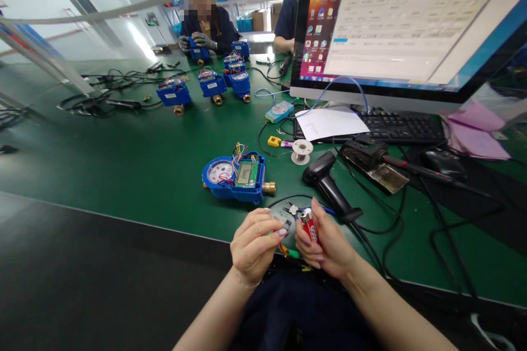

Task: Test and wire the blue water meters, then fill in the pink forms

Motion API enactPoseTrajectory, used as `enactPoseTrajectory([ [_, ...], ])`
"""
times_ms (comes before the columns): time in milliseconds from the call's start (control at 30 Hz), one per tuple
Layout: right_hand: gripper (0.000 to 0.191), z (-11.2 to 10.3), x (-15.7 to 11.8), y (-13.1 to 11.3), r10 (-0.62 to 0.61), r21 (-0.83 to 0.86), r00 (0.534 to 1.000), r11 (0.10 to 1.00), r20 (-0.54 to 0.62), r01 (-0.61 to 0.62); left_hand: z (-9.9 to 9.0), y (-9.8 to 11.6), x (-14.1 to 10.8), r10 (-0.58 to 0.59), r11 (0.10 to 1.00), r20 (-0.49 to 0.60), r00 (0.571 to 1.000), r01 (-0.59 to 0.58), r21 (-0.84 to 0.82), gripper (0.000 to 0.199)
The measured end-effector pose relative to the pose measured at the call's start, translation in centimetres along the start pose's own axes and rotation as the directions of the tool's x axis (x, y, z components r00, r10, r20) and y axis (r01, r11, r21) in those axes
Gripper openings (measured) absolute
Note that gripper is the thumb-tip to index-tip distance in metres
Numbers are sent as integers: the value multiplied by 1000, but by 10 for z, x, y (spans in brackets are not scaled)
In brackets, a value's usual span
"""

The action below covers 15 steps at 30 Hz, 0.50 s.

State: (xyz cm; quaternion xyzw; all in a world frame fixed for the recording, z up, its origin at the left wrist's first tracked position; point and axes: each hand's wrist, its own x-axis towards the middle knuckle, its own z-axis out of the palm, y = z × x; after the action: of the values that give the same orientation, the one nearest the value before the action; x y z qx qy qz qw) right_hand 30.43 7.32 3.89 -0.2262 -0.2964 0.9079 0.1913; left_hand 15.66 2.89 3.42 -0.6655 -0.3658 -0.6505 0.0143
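My left hand (252, 245) pinches a small grey piece (287, 225), perhaps a connector, between thumb and fingertips; its exact kind is too small to tell. Wrapped in my right hand (331, 244) is a red lighter (309, 227), its metal top upward and the thumb beside it. The two hands are close together but apart, over the table's front edge. Small coloured wires and a green piece (293, 253) show just below and between them. Beyond the left hand lies a blue water meter (222, 193) with its cover off, showing a dial, loose wires and a small display.
Cutting pliers (292, 209) and a barcode scanner (329, 184) lie just beyond my hands. Nearby are a solder spool (302, 152), a soldering iron (411, 168), cables, a keyboard (405, 127) and a monitor (395, 96). Across the table, a gloved person handles a blue meter (200, 54) beside several others.
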Motion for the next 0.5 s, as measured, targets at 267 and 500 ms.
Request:
enactPoseTrajectory([
  [267,55,2,8,1,161,-16,985,987,57,-160,1,1,1,-7,1000,20,1000,7,7,18],
  [500,53,2,6,3,157,-44,984,987,87,-154,1,0,0,-5,1000,25,1000,5,19,19],
])
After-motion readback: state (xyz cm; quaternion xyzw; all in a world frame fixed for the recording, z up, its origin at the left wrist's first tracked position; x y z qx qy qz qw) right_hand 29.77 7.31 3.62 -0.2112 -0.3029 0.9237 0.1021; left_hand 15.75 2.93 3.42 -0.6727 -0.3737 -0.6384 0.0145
